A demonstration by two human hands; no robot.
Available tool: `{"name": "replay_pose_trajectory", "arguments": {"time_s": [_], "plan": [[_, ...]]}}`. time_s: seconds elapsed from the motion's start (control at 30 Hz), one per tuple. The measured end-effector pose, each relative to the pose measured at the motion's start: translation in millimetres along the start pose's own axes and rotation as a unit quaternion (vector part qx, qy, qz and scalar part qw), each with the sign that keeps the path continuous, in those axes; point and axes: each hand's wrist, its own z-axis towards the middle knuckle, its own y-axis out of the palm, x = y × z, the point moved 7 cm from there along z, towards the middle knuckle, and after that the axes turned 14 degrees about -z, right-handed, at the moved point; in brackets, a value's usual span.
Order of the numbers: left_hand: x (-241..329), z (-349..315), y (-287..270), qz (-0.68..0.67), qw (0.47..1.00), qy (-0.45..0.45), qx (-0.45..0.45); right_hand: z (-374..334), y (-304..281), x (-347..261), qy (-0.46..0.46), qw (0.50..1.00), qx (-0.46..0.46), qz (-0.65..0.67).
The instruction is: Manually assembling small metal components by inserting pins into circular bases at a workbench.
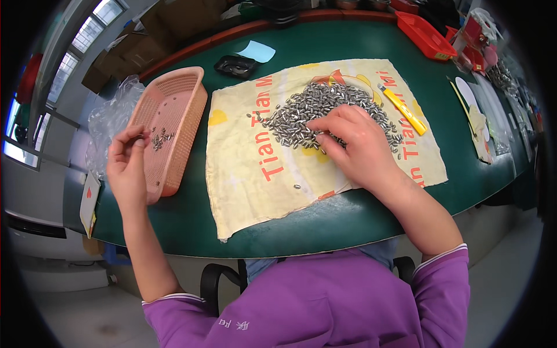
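A heap of small, shiny, barrel-shaped metal pieces (307, 107) lies on a pale yellow cloth (243, 191) with red lettering. My right hand (357, 142) rests at the heap's near side, thumb and forefinger pinched close together among the pieces. What sits between those fingertips is too small to make out. Over the left rim of a pink plastic basket (188, 130), my left hand (126, 165) is closed in a pinch; a small dark bit shows at its fingertips, its kind unclear. Several similar metal pieces (161, 139) lie inside the basket.
A yellow utility knife (401, 109) lies on the cloth, right of the heap. Beyond the cloth are a black plastic bag (235, 66) and a light blue sheet (258, 51). A red tray (426, 37) stands far right; clear plastic (110, 119) lies left of the basket.
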Motion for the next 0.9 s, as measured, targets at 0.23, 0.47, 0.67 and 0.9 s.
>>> {"name": "replay_pose_trajectory", "arguments": {"time_s": [0.23,0.47,0.67,0.9], "plan": [[18.8,-19.3,45.1,0.267,0.955,0.104,-0.078,-8.4,16.7,0.0,-0.027,0.995,-0.070,-0.073],[-14.9,-79.2,209.7,0.147,0.913,-0.001,-0.380,-14.8,41.4,-10.0,-0.056,0.990,-0.083,-0.099],[-22.4,-78.9,227.7,0.156,0.898,0.004,-0.412,-15.8,42.5,-9.0,-0.050,0.991,-0.120,-0.040],[-11.5,-95.5,208.4,0.111,0.901,-0.066,-0.415,-15.6,24.5,-13.9,-0.035,0.990,-0.133,-0.001]]}}
